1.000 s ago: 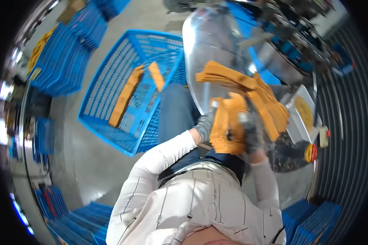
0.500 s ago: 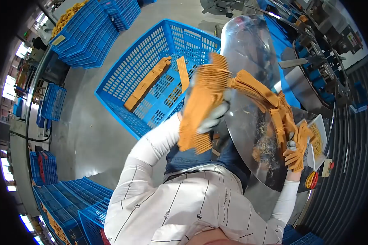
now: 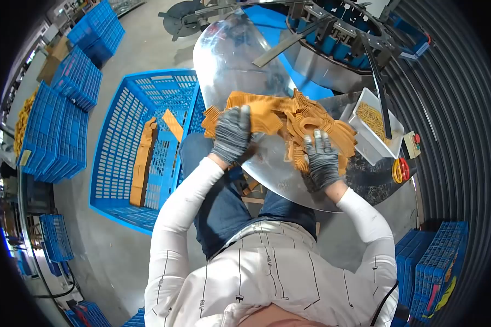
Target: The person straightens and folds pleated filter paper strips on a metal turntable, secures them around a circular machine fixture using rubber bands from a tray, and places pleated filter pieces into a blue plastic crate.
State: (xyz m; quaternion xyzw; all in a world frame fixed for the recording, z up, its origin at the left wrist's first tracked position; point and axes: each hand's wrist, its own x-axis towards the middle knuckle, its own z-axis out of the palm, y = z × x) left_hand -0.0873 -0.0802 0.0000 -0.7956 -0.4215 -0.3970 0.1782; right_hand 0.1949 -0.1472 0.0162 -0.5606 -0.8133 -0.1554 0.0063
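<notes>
My left hand point(image 3: 233, 135), in a grey glove, is closed on a stack of ribbed orange pieces point(image 3: 267, 115) at the left part of the metal table point(image 3: 234, 65). The stack's left end sticks out past the fingers. My right hand point(image 3: 323, 162), also gloved, lies with fingers apart on a looser pile of orange pieces point(image 3: 335, 131). This pile touches the stack's right end, and some of its pieces are curled over one another. What lies under both palms is hidden.
Left of my knees stands a blue basket point(image 3: 101, 169) with a long orange stack point(image 3: 143, 163) and a smaller orange piece point(image 3: 173, 125). A white tray point(image 3: 373, 147) of thin yellowish pieces is at the right. Round machinery point(image 3: 333, 60) stands behind the table. Blue crates point(image 3: 54, 131) are stacked far left.
My left hand has moved from beside the basket onto the table's orange pieces. The stack it carried is now over the table. My right hand has shifted away from the white tray and rests on the pile.
</notes>
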